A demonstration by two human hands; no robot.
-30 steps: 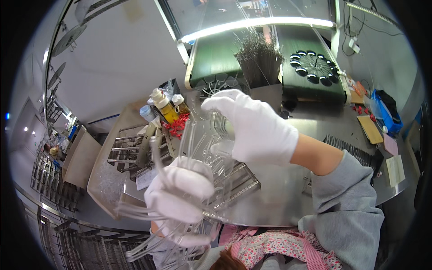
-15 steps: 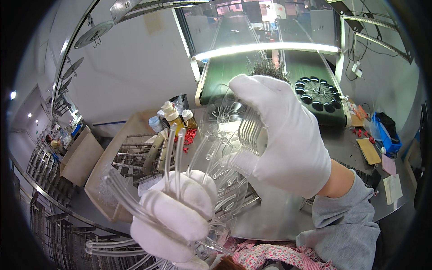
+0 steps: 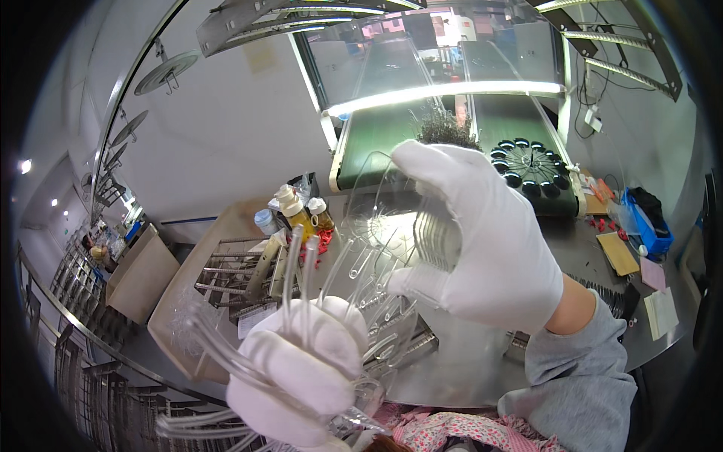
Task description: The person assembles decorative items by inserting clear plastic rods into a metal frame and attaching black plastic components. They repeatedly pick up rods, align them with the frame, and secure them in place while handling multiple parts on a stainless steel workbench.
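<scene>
My right hand [image 3: 501, 241], in a white glove, is curled around a stack of clear curved plastic pieces [image 3: 434, 239], thumb and fingers on opposite edges. They look like lenses, but I cannot be sure. In the lower middle my left hand [image 3: 301, 361], gloved too, is closed around several clear plastic rods with rounded tips [image 3: 310, 267]; they stick out between its fingers and to the left. More clear plastic parts [image 3: 388, 328] show between the two hands, partly hidden by them.
A beige bin [image 3: 177, 324] with metal racks stands at left, bottles [image 3: 290, 203] behind it. Ahead are green conveyor belts [image 3: 369, 162], one bearing a ring of dark lenses [image 3: 531, 167]. A blue box [image 3: 649, 226] and yellow pad [image 3: 617, 252] lie at right. Metal racks [image 3: 602, 38] hang overhead.
Both hands have shifted slightly right and down in the picture, and the background has shifted a little too. The grips on the stack and the rods look the same.
</scene>
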